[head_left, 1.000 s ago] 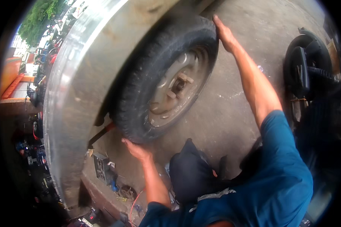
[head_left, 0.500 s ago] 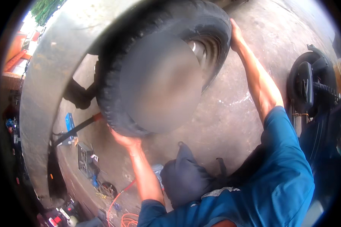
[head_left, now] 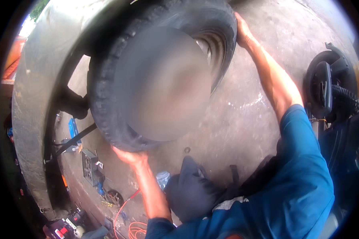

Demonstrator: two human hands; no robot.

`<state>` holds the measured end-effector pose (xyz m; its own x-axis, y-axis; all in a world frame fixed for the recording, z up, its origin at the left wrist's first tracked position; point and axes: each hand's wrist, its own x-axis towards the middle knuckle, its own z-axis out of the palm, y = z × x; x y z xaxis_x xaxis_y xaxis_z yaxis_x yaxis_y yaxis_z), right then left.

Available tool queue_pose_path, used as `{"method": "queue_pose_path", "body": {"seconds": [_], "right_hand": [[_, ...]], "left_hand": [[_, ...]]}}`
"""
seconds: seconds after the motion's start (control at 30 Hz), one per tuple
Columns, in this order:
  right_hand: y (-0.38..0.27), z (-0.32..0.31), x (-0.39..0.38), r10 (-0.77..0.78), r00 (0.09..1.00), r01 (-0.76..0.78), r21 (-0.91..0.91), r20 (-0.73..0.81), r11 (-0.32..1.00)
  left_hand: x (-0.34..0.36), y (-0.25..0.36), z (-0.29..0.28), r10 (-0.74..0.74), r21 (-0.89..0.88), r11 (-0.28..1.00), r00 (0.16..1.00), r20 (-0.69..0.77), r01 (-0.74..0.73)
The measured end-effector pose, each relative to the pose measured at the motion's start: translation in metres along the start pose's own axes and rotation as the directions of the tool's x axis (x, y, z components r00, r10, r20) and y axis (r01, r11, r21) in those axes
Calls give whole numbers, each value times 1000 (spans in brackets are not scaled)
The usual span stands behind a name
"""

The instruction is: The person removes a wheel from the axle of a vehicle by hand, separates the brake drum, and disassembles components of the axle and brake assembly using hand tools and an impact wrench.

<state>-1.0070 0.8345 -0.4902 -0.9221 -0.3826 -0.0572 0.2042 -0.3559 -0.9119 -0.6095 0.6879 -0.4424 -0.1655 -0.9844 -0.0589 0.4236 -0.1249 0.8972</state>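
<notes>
My right hand [head_left: 243, 31] grips the right edge of a black tyre [head_left: 104, 97] on a worn metal rim [head_left: 215, 59]. My left hand [head_left: 132, 155] is under the tyre's lower left edge, fingers curved against the tread and partly hidden. The wheel's middle is blurred out, so the hub cannot be seen. Left of the tyre is a pale metal vehicle fender [head_left: 32, 107], with dark parts [head_left: 73, 105] behind the wheel. A dark bar [head_left: 75, 138] slants below them. A small nut [head_left: 187, 149] lies on the concrete floor [head_left: 247, 123] near my dark-clad knee [head_left: 191, 187].
A motorcycle wheel with fork [head_left: 327, 83] stands at the right. At lower left are a metal box [head_left: 89, 167], a blue box [head_left: 73, 129], hand tools [head_left: 107, 203], an orange hose coil [head_left: 136, 231] and a clear plastic container [head_left: 163, 179]. Dark machinery [head_left: 70, 225] sits at the bottom edge.
The wheel and both my hands have shifted leftward in the view since a second ago, as has the fender. My hands stay on the tyre; more dark parts now show behind it.
</notes>
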Motion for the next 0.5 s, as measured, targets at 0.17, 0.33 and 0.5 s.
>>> {"method": "queue_pose_path", "body": {"seconds": [0.17,0.33,0.5], "right_hand": [[-9,11,-14,11,998,-6,70,-69,998],[-23,13,-17,-79,997,69,-291,-22,954],[-11,7,-15,2,999,-2,1,-51,1000]], "left_hand": [[56,-2,-57,7,86,996,991,133,-19],[11,7,-23,-40,60,997,999,26,39],[19,8,-31,-54,-44,998,998,39,55]]}}
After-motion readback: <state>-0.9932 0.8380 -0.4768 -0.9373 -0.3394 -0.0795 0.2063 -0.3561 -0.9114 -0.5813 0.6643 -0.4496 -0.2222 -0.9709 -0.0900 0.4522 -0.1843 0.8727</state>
